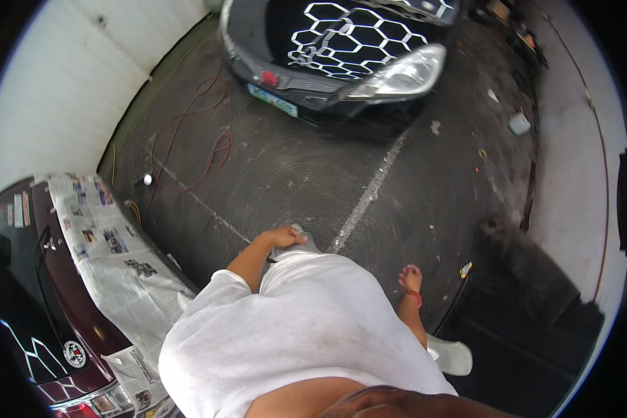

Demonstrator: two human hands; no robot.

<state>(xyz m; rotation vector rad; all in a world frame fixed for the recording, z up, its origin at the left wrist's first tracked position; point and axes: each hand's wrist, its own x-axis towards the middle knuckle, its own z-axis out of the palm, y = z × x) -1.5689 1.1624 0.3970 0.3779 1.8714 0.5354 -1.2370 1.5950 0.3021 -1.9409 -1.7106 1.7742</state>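
My left hand (285, 237) is closed in front of my body, just beyond the hem of my white shirt (320, 306) and beside my light grey shorts (311, 245). Whatever its curled fingers hold, if anything, is hidden. Out to my right, my right hand (411, 277) hangs loosely with its fingers slightly bent and apart. Nothing shows in it, and a red band (413, 296) circles that wrist. Neither hand touches a car. Ahead stands a black car (327, 76), its front toward me and white hexagonal light reflections on its hood.
At left a dark red car (70, 279) is partly covered with newspaper sheets (111, 244). A red hose (219, 150) lies looped on the dark floor (292, 167). A white container (519, 124) stands near the right wall, and a black panel (522, 341) lies at lower right.
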